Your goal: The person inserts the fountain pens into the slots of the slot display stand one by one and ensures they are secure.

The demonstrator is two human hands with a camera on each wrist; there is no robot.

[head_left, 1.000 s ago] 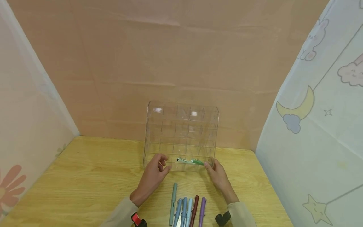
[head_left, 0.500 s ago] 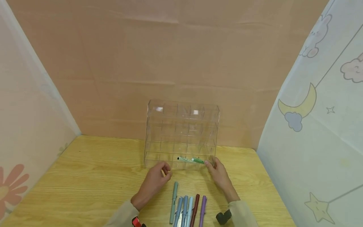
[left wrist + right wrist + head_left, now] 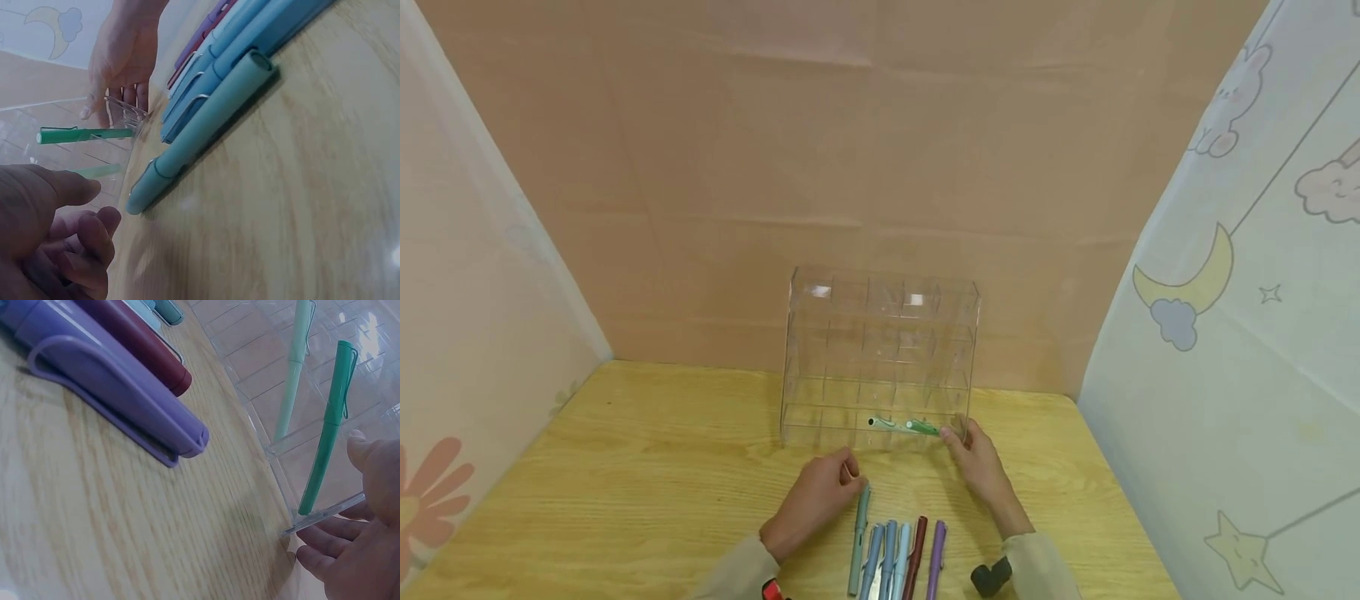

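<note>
Your left hand (image 3: pixel 816 502), fingers half-curled and empty, is beside the grey-green cylindrical pen (image 3: pixel 858 546) on the yellow wood-grain tabletop (image 3: pixel 662 483); an off-centre pinch could roll it. Your right hand (image 3: pixel 983 471) grips the clear plastic rack (image 3: pixel 880 360).

Grips: 2 (left grip (image 3: pixel 820 497), right grip (image 3: pixel 979 468)). Clear rack (image 3: pixel 880 360): 1, at right grip; holds 1 pale green pen (image 3: pixel 883 423), 1 green pen (image 3: pixel 921 427). Bench (image 3: pixel 662 483): 1; right of left grip, 1 grey-green pen (image 3: pixel 858 542), 2 blue pens (image 3: pixel 887 554), 1 light blue pen (image 3: pixel 902 554), 1 maroon pen (image 3: pixel 915 554), 1 purple pen (image 3: pixel 936 558). Pens total: 8.
</note>
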